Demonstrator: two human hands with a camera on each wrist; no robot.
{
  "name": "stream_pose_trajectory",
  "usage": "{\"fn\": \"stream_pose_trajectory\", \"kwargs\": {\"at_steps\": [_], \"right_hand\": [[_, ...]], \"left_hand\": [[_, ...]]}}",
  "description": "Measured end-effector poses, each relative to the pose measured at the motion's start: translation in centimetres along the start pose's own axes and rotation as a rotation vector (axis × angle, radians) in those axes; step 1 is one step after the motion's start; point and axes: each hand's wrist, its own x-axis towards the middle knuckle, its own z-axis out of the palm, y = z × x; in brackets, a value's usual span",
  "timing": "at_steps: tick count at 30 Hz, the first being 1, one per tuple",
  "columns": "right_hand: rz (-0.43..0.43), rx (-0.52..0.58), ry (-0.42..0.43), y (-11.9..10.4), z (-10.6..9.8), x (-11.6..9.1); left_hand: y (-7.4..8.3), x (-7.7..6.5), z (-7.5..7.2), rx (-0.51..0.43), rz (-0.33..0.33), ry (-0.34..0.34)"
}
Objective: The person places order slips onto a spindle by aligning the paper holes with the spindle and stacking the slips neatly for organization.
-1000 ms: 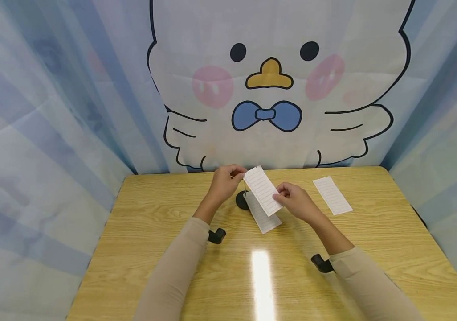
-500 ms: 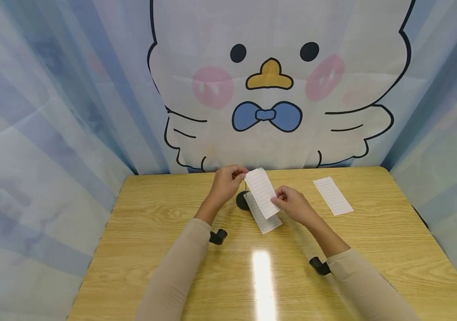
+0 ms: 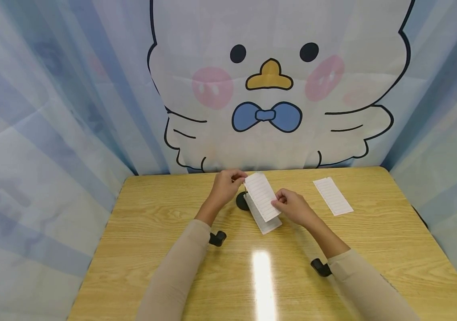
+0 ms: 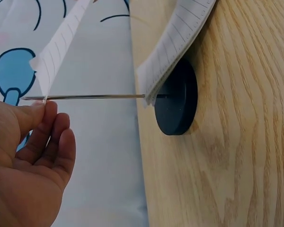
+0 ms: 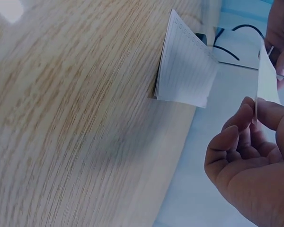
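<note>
A paper spike with a round black base and a thin metal rod stands on the table. Several lined sheets are threaded on the rod, low down by the base. Higher up, another lined sheet has one corner on the rod just below its tip. My left hand pinches that corner between thumb and index finger, beside the rod. With thumb and forefinger, my right hand pinches the same sheet's right edge. In the right wrist view, the lower sheets slant beside the held one.
To the right, a single lined sheet lies flat on the wooden table. Behind the table's far edge hangs a curtain with a cartoon bird. Black wrist mounts project from both sleeves.
Both hands have come down slightly with the sheet, which sits a little lower over the threaded sheets. The loose sheet on the right has stayed put.
</note>
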Motion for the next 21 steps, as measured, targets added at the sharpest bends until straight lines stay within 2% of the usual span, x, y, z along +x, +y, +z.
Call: {"fn": "stream_pose_trajectory", "kwargs": {"at_steps": [13, 21], "right_hand": [[0.018, -0.005, -0.033, 0.5, 0.2, -0.2], [0.046, -0.043, -0.053, 1.1, 0.9, -0.3]], "left_hand": [[-1.6, 0.1, 0.9, 0.018, -0.051, -0.017], [-2.6, 0.0, 1.7, 0.022, -0.062, -0.055]]}}
